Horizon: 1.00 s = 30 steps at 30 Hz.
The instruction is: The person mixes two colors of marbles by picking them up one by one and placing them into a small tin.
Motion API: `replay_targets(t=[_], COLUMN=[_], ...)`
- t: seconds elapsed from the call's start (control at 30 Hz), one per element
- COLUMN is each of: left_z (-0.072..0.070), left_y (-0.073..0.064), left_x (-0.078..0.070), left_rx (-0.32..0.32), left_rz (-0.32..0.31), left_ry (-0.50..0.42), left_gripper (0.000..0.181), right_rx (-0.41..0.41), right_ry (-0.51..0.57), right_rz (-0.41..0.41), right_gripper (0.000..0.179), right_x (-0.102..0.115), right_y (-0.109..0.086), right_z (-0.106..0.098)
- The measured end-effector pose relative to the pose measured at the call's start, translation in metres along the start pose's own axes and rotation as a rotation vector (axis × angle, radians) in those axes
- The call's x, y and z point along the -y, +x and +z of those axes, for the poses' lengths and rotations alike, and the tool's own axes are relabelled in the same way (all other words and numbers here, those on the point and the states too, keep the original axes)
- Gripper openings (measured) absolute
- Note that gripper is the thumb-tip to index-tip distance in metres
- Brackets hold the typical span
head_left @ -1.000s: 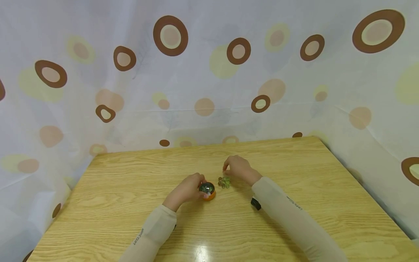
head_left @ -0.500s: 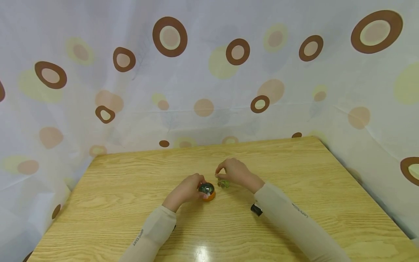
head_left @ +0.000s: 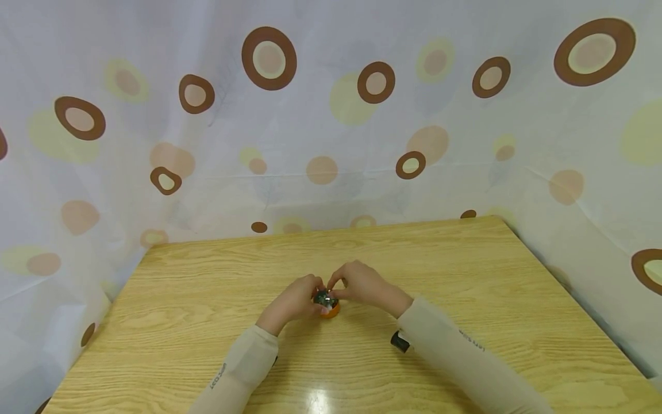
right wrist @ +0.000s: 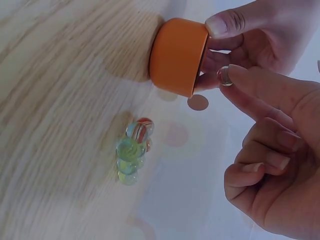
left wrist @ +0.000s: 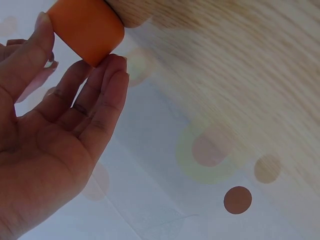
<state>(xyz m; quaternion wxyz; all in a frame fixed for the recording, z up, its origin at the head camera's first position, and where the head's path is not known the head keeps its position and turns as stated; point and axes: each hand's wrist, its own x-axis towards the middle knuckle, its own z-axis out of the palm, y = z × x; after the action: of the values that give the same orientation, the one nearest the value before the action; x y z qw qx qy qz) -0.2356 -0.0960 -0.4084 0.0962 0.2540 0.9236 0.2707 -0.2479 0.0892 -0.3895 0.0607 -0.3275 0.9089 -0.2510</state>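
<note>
A small round orange cup [head_left: 332, 311] with a shiny dark inside stands on the wooden table. My left hand [head_left: 299, 296] grips it by the rim, thumb on the near side and fingers on the far side; the left wrist view shows the cup's smooth orange wall [left wrist: 87, 30]. Between thumb and forefinger, my right hand [head_left: 366, 286] pinches a clear glass marble [right wrist: 224, 76] with a reddish streak, just over the cup's opening. A cluster of several glass marbles [right wrist: 130, 152], green and red-striped, lies on the table beside the cup. In the head view my right hand hides that cluster.
The wooden table [head_left: 207, 299] reaches back to a white curtain [head_left: 320, 132] printed with brown, pink and yellow rounds, which also hangs along both sides. A dark wrist device [head_left: 400, 341] sits under my right sleeve.
My right hand has moved left from the marble cluster to the cup, bringing a pinched marble along. The left hand and the cup have stayed in place.
</note>
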Motion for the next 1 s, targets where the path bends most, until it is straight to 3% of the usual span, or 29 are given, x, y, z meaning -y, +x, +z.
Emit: replay_targets(t=[0.47,1.0], left_z=[-0.001,0.000], left_y=[-0.001,0.000], left_x=[-0.002,-0.001], left_rx=[-0.002,-0.009], left_rz=[-0.009,-0.012], left_ry=[-0.026,0.008], left_gripper=[0.030,0.032], right_rx=[-0.019,-0.079], right_ry=[0.005,0.027], right_rz=[-0.034,0.045], right_gripper=[0.015,0.018], right_x=[0.001,-0.024], right_y=[-0.001,-0.006], right_z=[0.000,-0.016])
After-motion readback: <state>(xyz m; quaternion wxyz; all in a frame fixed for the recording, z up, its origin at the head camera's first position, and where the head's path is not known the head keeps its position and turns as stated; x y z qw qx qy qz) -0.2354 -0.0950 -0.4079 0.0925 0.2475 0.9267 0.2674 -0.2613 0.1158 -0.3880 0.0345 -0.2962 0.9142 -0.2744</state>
